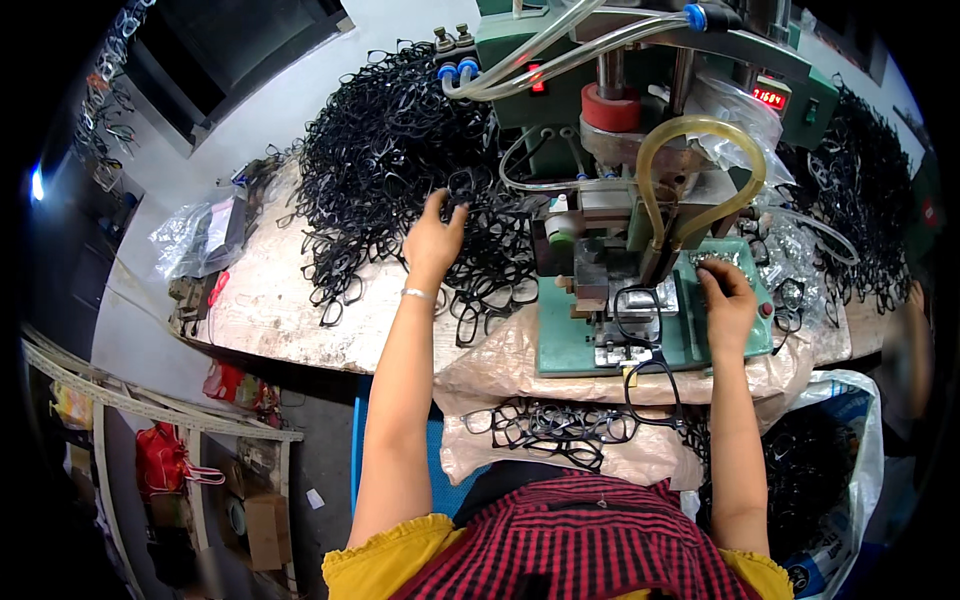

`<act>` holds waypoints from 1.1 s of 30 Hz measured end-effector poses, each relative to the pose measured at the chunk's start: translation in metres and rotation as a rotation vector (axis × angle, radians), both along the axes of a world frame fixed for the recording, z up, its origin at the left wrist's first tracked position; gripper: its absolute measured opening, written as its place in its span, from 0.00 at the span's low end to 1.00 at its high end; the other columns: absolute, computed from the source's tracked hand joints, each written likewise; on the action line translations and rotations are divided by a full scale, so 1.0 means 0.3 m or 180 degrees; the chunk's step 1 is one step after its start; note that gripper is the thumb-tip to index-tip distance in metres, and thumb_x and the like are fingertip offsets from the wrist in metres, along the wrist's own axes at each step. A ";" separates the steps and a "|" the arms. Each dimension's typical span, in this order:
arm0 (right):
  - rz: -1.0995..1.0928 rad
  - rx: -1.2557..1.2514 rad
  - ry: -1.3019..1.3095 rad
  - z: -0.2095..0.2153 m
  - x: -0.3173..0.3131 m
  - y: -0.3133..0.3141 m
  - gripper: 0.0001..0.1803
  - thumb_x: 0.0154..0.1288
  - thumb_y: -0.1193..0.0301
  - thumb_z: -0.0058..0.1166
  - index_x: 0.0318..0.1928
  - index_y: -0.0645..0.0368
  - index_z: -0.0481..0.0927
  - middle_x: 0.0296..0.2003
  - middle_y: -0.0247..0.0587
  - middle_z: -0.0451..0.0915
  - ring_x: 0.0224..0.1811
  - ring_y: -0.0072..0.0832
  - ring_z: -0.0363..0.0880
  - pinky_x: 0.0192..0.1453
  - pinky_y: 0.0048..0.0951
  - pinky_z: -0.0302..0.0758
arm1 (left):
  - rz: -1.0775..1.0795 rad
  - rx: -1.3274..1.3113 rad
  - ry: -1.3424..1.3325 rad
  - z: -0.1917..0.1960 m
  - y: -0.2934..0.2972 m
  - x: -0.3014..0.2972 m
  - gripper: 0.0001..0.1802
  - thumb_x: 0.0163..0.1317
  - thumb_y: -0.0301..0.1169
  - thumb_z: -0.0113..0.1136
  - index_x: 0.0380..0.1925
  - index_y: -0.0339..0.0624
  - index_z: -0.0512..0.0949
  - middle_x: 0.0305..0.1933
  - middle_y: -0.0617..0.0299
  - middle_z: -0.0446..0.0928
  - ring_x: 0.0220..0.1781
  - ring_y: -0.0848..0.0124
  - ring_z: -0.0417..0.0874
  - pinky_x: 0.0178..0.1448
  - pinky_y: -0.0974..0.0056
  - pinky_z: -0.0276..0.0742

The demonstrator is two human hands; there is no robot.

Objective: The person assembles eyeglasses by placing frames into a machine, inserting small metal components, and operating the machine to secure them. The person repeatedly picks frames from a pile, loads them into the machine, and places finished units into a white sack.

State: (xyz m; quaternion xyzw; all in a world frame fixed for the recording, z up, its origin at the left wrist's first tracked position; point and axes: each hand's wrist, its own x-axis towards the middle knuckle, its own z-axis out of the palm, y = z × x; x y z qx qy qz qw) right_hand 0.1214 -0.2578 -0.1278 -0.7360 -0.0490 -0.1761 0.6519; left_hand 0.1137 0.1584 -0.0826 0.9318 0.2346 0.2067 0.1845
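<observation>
My left hand (435, 245) reaches to the near edge of a big heap of black eyeglass frames (385, 150), its thumb and forefinger spread. I see nothing clearly held between them. On the right, my right hand (728, 308) is over the small metal parts (716, 258) in the green base of a bench press (560, 330). Its fingertips are pinched together, and whatever is in them is too small to make out. One black eyeglass frame (655, 362) stands on end at the press's metal fixture (625, 325), its lower rim hanging past the base's front edge, touched by neither hand.
Several eyeglass frames (545, 425) lie on brown paper (480, 380) across my lap. Clear hoses (560, 50) and a yellowish tube (700, 125) loop around the press. A bag of dark frames (815, 450) stands at right. Shelving (190, 410) is at lower left.
</observation>
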 end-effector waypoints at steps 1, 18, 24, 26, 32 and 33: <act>-0.0111 -0.0189 0.0170 0.001 -0.019 -0.019 0.07 0.64 0.78 0.60 0.43 0.64 0.84 0.36 0.33 0.84 0.38 0.18 0.79 0.46 0.20 0.74 | 0.0075 0.0126 0.0537 -0.051 0.025 0.018 0.33 0.66 0.57 0.50 0.68 0.60 0.68 0.48 0.42 0.83 0.50 0.45 0.84 0.54 0.50 0.78; 0.0594 0.0879 -0.0052 0.221 -0.164 0.203 0.24 0.57 0.81 0.63 0.55 0.67 0.73 0.37 0.38 0.82 0.43 0.19 0.79 0.52 0.21 0.73 | -0.0719 -0.2509 -0.1251 -0.124 -0.180 -0.350 0.11 0.70 0.28 0.48 0.40 0.38 0.80 0.30 0.66 0.76 0.32 0.80 0.72 0.37 0.73 0.69; 0.1048 0.1309 0.0195 0.301 -0.193 0.220 0.26 0.59 0.82 0.61 0.58 0.68 0.70 0.38 0.37 0.82 0.44 0.19 0.78 0.55 0.22 0.72 | -0.2027 -0.4279 -0.1461 0.222 -0.458 -0.432 0.12 0.77 0.37 0.38 0.43 0.41 0.67 0.40 0.49 0.77 0.30 0.67 0.76 0.34 0.65 0.75; 0.0947 0.1556 0.0276 0.317 -0.209 0.238 0.26 0.59 0.82 0.60 0.59 0.68 0.70 0.40 0.37 0.82 0.45 0.19 0.78 0.56 0.24 0.73 | -0.2546 -0.5030 -0.1142 0.301 -0.522 -0.497 0.13 0.76 0.37 0.37 0.39 0.41 0.65 0.29 0.46 0.77 0.26 0.63 0.77 0.31 0.65 0.74; 0.1031 -0.0142 -0.0095 0.300 -0.188 0.115 0.17 0.59 0.75 0.61 0.50 0.61 0.82 0.53 0.46 0.81 0.56 0.36 0.80 0.62 0.34 0.72 | -0.2476 -0.6570 0.1277 0.266 -0.693 -0.471 0.12 0.75 0.38 0.43 0.39 0.40 0.68 0.31 0.39 0.81 0.27 0.60 0.85 0.26 0.68 0.78; 0.0548 -0.1055 -0.0308 0.267 -0.145 0.070 0.15 0.57 0.73 0.63 0.47 0.59 0.83 0.54 0.49 0.80 0.57 0.40 0.79 0.64 0.37 0.72 | -0.2359 -0.6779 0.1296 0.242 -0.710 -0.433 0.12 0.75 0.38 0.43 0.40 0.41 0.69 0.31 0.38 0.81 0.24 0.61 0.84 0.23 0.67 0.78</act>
